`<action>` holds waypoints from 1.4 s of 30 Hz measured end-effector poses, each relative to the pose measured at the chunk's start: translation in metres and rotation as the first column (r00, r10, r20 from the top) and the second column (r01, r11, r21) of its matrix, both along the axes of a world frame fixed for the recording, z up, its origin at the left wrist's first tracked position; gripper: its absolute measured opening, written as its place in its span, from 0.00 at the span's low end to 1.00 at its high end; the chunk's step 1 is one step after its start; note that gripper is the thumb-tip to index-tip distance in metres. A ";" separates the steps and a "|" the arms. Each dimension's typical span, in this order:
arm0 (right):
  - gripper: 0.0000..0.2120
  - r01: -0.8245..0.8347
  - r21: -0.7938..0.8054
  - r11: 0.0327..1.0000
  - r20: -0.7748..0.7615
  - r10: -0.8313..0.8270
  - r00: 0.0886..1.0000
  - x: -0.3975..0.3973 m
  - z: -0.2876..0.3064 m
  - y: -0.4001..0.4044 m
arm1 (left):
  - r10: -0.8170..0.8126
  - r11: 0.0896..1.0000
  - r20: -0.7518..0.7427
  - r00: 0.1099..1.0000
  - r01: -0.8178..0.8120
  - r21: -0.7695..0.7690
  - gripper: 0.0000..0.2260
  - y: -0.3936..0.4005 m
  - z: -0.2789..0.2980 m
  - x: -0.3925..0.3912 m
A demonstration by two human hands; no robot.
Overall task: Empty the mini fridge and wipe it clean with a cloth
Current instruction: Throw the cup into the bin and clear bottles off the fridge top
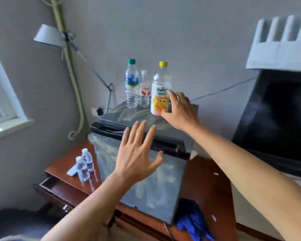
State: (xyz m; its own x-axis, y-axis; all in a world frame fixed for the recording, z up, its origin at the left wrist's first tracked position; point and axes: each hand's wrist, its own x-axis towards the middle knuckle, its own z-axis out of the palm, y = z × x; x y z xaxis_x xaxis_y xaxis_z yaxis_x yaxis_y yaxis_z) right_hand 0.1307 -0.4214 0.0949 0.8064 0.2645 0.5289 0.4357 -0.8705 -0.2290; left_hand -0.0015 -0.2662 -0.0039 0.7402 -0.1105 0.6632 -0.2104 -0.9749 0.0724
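Mini fridge (142, 180) on tabletop (205, 185), door closed. Three bottles already on top. Left grip (137, 153) released, flat before door. Right grip (179, 108) released, touching juice bottle (159, 94). Blue cloth (191, 223) below, unused; wiping likely remains.

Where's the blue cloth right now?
In the head view the blue cloth lies low and right of centre on the wooden desk, beside the mini fridge door's lower right corner, untouched by either hand.

Grey walls, a white-framed window (2, 105) at left, a desk lamp (49, 34), a reddish wooden desk (207, 185).
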 end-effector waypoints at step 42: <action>0.28 0.899 -0.202 0.390 -0.446 -0.853 0.270 -0.391 -0.282 -0.442 | -0.669 0.464 -0.561 0.488 0.863 0.197 0.41 -0.410 -0.137 -0.125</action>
State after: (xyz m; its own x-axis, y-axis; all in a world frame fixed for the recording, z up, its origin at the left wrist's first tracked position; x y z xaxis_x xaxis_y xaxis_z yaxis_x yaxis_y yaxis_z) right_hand -0.2605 -0.8635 -0.1874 0.6383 -0.7683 0.0477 -0.7438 -0.6316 -0.2186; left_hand -0.1265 -0.6764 -0.1411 0.3508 -0.9315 0.0962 -0.9352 -0.3538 -0.0163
